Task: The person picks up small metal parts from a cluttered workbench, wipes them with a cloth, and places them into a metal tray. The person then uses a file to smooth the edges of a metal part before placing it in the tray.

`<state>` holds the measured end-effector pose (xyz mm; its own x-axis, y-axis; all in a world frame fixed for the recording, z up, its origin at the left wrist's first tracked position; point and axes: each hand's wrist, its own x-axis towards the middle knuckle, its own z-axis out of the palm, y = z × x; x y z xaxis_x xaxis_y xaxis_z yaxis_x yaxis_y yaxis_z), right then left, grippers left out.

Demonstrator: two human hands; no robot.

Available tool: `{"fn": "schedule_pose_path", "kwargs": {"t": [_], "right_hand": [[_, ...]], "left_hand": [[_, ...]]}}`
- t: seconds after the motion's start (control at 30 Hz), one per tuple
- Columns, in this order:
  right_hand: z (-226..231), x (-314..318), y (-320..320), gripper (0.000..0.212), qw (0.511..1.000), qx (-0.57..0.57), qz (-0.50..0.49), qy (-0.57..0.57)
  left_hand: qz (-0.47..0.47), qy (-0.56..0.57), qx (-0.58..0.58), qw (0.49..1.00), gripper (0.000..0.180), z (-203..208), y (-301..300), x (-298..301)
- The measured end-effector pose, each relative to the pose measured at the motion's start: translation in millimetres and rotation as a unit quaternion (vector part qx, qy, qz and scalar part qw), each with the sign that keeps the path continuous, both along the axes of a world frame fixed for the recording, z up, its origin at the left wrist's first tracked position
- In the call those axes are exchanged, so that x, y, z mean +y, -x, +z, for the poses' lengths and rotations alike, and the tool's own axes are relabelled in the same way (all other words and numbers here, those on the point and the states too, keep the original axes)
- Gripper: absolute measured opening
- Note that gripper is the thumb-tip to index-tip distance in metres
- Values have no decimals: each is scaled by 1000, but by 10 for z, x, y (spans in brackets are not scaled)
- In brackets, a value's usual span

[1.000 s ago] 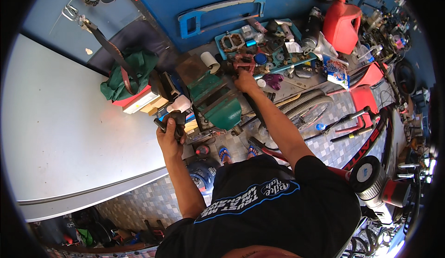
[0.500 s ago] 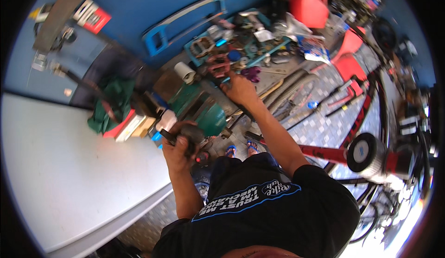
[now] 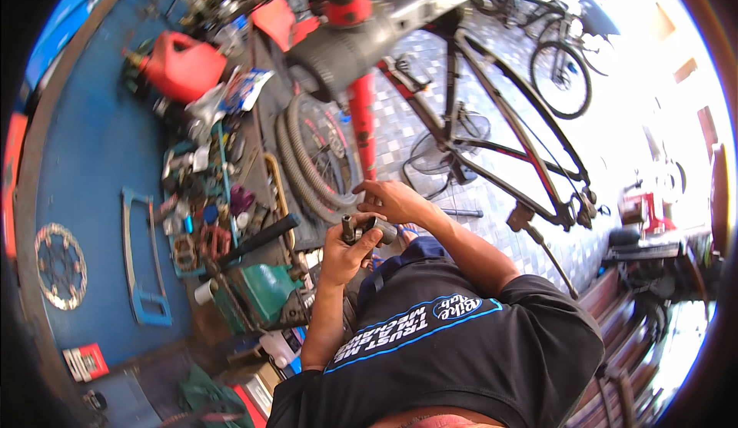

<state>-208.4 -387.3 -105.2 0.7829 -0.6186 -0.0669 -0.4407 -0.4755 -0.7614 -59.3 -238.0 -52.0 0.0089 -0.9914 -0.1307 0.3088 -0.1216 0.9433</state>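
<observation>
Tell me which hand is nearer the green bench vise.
Left. The left hand holds a small dark part just above and right of the green vise. The right hand grips the same part from farther up and right.

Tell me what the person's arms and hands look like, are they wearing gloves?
No gloves. The left hand and right hand are bare, and so are both forearms. A black short-sleeved shirt covers the shoulders and upper arms, with white and blue lettering and a blue stripe across it.
</observation>
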Motion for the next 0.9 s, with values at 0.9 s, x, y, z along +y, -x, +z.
{"fn": "schedule_pose_path", "kwargs": {"t": [0.9], "right_hand": [[-883,1604,5173,47,918,206,-326,-91]], "left_hand": [[-352,-117,-261,891,34,-1544,3887,-304]]}}
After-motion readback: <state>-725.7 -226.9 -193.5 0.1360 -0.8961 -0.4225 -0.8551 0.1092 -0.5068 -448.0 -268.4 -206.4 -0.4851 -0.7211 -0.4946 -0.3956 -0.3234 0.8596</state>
